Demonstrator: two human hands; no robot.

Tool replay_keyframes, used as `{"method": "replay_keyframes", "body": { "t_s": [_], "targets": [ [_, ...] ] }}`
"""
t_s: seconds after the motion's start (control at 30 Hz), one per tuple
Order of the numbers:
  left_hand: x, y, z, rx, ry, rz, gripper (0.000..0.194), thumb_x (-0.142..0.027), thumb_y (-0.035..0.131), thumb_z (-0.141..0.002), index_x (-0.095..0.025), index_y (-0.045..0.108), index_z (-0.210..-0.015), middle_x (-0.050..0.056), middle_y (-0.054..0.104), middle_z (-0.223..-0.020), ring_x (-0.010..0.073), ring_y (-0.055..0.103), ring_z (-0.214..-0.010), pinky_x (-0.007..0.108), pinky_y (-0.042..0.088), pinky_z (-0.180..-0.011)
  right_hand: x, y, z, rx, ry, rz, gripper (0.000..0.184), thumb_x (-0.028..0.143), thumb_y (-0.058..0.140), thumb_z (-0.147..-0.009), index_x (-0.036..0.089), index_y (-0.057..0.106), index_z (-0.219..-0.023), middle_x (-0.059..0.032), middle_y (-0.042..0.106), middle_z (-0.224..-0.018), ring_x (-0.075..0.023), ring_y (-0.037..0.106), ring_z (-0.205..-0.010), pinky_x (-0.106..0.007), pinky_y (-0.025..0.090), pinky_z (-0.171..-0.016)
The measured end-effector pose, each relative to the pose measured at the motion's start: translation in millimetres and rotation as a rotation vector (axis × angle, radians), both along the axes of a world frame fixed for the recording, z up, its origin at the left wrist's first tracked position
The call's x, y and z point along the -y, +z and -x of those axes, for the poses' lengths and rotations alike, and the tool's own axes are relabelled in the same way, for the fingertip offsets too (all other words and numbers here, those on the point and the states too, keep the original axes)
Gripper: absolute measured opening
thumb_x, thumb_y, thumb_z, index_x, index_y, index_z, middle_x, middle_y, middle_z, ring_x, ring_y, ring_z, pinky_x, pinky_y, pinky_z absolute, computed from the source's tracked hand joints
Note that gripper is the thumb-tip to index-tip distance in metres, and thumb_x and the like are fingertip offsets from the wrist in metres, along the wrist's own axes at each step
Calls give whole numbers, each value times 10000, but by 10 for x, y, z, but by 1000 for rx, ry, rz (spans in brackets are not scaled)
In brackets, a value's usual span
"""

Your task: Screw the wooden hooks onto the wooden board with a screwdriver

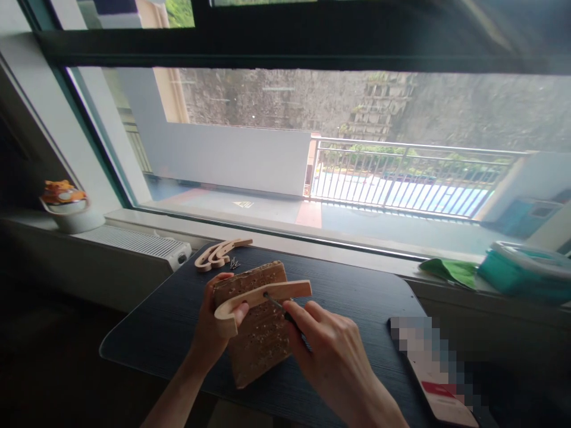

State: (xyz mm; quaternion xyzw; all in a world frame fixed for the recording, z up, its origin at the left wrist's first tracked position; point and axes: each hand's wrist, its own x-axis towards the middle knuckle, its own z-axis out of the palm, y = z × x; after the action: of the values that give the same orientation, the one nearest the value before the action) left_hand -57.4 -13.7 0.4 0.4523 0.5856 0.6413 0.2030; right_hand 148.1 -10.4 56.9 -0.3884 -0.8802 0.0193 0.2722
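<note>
My left hand (218,327) is closed around the left side of a brown board (261,345) pitted with many small holes. Its thumb presses a curved wooden hook (285,290) against the board's face. The hook's curled end points down at the left, and its straight end sticks out past the board on the right. In my right hand (330,339) is a screwdriver (276,304), gripped by its dark handle. The tip meets a dark spot, seemingly a screw head, midway along the hook.
More wooden hooks (218,252) and several screws (234,263) lie at the back of the dark table (357,297). A phone-like slab (437,380), partly blurred out, lies at the right edge. A green cloth (450,271) and teal container (521,270) sit on the windowsill.
</note>
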Motion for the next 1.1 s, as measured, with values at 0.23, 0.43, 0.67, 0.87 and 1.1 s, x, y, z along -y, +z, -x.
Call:
{"method": "replay_keyframes", "body": {
  "t_s": [0.23, 0.43, 0.67, 0.87, 1.1],
  "targets": [
    [7, 102, 32, -92, 9, -24, 616, -318, 705, -620, -235, 421, -1161, 20, 623, -976, 185, 641, -788, 311, 548, -716, -34, 48, 61, 148, 23, -122, 237, 166, 483, -893, 236, 602, -1085, -12, 626, -759, -138, 582, -632, -270, 317, -560],
    [-30, 39, 88, -103, -14, -2, 509, -328, 693, -678, -233, 464, -1122, 19, 635, -987, 186, 648, -837, 309, 540, -763, -111, 27, 173, 235, 61, -133, 191, 84, 482, -853, 206, 601, -940, -9, 621, -742, -146, 575, -606, -297, 282, -536],
    [-28, 53, 50, -130, -21, -23, 492, -298, 681, -699, -225, 448, -1126, 12, 618, -959, 163, 639, -810, 284, 534, -750, -149, -82, 237, 27, 5, 132, 215, 208, 401, -914, 234, 611, -953, 8, 689, -786, -145, 647, -686, -264, 345, -584],
    [-33, 83, 19, -158, 23, -44, 486, -312, 679, -699, -216, 463, -1123, 13, 625, -957, 161, 639, -800, 290, 539, -742, -240, -17, 221, 115, 13, 54, 164, 213, 440, -905, 244, 594, -950, 19, 690, -772, -144, 639, -648, -263, 313, -534],
    [-66, 11, -2, -142, 83, -89, 519, -325, 721, -654, -227, 496, -1110, 23, 643, -992, 187, 653, -817, 308, 555, -723, -242, 99, 221, 395, 112, -230, 204, 54, 457, -836, 182, 564, -952, -36, 636, -755, -161, 591, -603, -291, 244, -475]
  ]
}}
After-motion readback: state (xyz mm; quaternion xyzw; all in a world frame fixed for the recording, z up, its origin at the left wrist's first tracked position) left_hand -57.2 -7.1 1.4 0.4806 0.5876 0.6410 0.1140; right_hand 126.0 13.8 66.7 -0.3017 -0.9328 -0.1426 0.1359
